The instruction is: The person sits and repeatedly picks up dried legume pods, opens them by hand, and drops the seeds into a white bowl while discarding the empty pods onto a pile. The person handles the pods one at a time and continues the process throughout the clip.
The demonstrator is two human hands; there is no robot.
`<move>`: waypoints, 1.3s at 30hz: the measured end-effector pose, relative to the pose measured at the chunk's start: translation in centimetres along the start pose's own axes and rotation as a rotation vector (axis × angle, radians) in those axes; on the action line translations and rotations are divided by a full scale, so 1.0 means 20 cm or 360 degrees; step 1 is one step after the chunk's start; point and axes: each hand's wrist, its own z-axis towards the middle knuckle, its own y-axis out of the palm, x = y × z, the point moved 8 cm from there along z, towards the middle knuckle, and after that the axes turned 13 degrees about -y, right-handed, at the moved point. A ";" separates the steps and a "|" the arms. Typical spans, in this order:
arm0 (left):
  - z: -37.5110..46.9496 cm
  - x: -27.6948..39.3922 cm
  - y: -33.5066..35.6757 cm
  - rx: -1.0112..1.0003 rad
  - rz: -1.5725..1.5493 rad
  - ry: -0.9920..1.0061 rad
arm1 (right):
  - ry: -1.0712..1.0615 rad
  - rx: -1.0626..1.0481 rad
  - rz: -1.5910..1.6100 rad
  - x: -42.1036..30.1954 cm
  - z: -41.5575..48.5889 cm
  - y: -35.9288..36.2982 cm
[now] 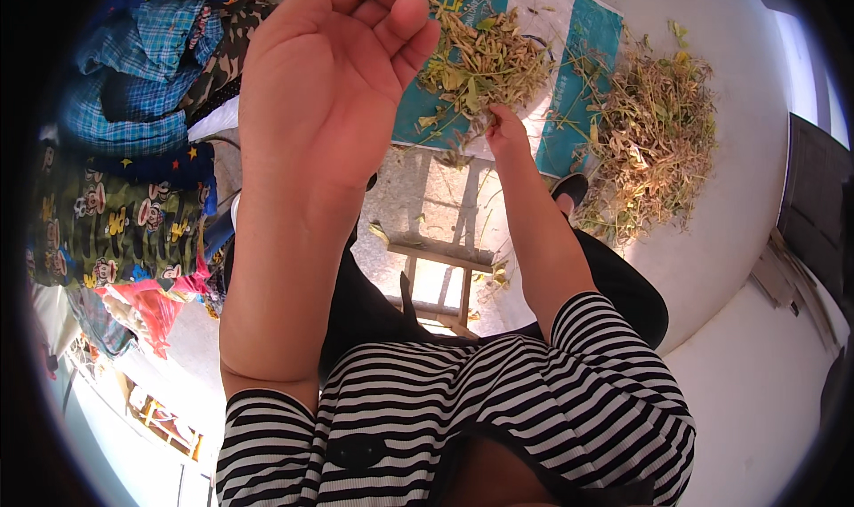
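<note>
My left hand (327,73) is raised close to the camera, palm showing and fingers loosely curled, with nothing in the palm. Its upper fingers are partly cut off by the top edge. Lower down, my right hand (505,130) pinches the stalk end of a dried bean plant (470,130) at the near edge of a heap of dry bean plants with pods (500,60). That heap lies on a flattened teal and white printed sack (557,130) on the floor. The raised left hand hides part of the sack and the heap's left side.
A second, larger pile of dry bean plants (657,140) lies at right by a pale wall (740,133). A low wooden stool frame (440,257) sits between my legs. Folded clothes and fabrics (120,207) are stacked at left. Wooden boards (790,280) lean at far right.
</note>
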 end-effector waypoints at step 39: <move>-0.07 -0.30 0.49 -0.0462 0.1341 0.0685 | -0.1097 -0.1124 -0.0499 -1.54 -1.30 0.48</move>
